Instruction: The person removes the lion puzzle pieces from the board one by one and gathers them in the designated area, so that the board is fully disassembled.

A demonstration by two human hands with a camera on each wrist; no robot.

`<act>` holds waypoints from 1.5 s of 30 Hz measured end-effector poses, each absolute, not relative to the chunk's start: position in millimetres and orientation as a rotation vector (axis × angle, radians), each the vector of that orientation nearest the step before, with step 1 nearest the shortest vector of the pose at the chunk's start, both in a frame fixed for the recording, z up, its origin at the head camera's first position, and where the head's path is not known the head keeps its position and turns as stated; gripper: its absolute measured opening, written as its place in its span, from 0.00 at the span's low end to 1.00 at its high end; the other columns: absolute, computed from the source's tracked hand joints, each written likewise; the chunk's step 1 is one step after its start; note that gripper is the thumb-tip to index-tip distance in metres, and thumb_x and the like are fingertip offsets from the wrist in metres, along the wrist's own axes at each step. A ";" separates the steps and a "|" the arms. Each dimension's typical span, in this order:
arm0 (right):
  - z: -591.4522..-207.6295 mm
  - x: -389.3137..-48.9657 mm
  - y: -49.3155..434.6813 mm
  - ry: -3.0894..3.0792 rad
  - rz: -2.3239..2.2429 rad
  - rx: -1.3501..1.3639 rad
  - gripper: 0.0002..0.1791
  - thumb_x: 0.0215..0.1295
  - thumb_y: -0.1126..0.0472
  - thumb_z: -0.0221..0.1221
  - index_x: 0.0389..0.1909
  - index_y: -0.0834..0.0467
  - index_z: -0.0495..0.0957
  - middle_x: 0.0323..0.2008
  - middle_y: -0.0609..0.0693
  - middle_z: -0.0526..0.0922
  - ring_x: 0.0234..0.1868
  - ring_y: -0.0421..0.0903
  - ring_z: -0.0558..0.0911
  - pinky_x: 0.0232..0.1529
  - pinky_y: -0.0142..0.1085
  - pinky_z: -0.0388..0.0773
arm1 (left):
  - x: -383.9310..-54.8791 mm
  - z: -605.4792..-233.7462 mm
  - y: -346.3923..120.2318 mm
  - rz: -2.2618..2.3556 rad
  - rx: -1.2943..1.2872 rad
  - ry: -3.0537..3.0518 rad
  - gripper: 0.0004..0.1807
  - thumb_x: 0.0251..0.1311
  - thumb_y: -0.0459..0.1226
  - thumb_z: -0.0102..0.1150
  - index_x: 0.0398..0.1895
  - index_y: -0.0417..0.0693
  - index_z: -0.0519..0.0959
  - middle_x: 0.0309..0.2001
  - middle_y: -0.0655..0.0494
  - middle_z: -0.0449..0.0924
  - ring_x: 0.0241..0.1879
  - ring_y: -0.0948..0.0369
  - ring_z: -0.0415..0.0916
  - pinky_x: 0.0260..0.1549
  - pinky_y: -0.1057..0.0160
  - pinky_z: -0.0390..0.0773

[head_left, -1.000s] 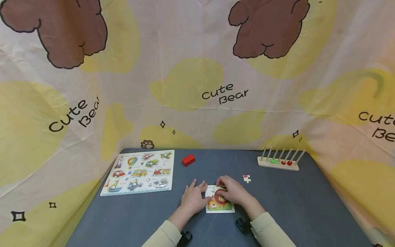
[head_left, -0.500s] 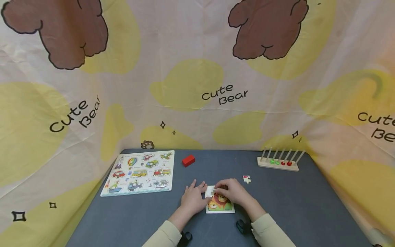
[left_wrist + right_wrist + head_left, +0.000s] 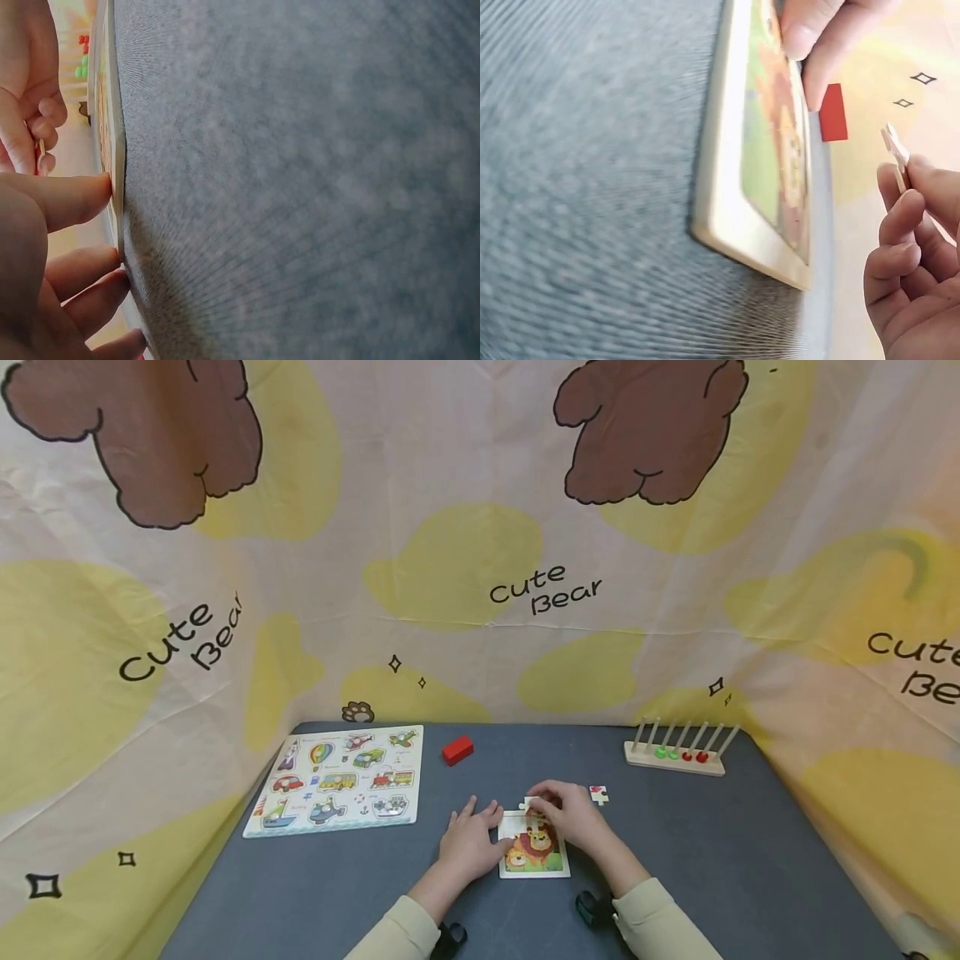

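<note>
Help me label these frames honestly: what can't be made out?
Head view: part of the held piece, behind the right hand.
Head view: print on the loose piece, too small.
Left wrist view: picture on the puzzle board, seen nearly edge-on.
Right wrist view: board's far end, cut off by top edge.

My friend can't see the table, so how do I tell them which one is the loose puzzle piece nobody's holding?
On the dark table, find the lion puzzle. Beyond it, right beside the right hand, lies a small, whitish jigsaw piece with a pinkish-red patch. Unlike the pinched piece between that hand's fingers, this one rests on the table with nobody holding it.
</note>
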State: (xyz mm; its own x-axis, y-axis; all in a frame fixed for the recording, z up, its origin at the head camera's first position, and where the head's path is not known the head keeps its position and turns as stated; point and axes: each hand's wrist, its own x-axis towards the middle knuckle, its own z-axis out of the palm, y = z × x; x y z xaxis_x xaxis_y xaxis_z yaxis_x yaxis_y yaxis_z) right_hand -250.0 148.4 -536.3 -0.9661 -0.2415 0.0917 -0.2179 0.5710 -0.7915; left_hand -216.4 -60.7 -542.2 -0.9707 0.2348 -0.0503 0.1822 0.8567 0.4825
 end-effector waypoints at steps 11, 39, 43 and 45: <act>-523.4 -249.4 151.5 2.777 -1.441 -0.461 0.05 0.69 0.59 0.64 0.43 0.50 0.86 0.31 0.45 0.87 0.29 0.40 0.78 0.31 0.30 0.78 | -216.3 -542.7 -60.8 0.735 0.328 2.923 0.32 0.60 0.51 0.68 0.66 0.48 0.78 0.70 0.52 0.73 0.77 0.43 0.55 0.71 0.34 0.57; -510.1 -248.3 183.8 2.837 -1.487 -0.366 0.06 0.68 0.62 0.64 0.44 0.55 0.86 0.30 0.52 0.85 0.27 0.43 0.78 0.26 0.32 0.75 | -217.1 -543.5 -60.0 0.722 0.313 2.921 0.34 0.60 0.52 0.67 0.68 0.50 0.76 0.71 0.54 0.72 0.78 0.44 0.54 0.72 0.35 0.56; -510.7 -250.2 189.4 2.864 -1.479 -0.364 0.06 0.68 0.62 0.65 0.43 0.55 0.86 0.30 0.49 0.86 0.27 0.41 0.77 0.27 0.31 0.75 | -216.7 -542.8 -60.0 0.727 0.320 2.916 0.34 0.60 0.52 0.67 0.68 0.49 0.76 0.71 0.53 0.72 0.78 0.44 0.54 0.72 0.35 0.55; -510.9 -250.8 191.7 2.873 -1.463 -0.362 0.06 0.68 0.61 0.65 0.44 0.54 0.86 0.31 0.49 0.86 0.27 0.40 0.76 0.27 0.31 0.75 | -216.2 -542.7 -60.0 0.730 0.324 2.915 0.34 0.60 0.52 0.67 0.68 0.49 0.76 0.71 0.53 0.72 0.77 0.43 0.54 0.72 0.35 0.56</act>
State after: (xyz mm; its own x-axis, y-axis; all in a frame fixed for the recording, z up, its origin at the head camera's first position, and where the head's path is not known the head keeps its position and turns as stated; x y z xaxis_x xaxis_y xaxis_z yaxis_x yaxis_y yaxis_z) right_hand -250.8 191.7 -510.9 -0.9698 -0.1509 0.1916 -0.2437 0.5694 -0.7851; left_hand -216.2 -60.0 -542.7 -0.9701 0.2344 -0.0628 0.1772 0.8610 0.4767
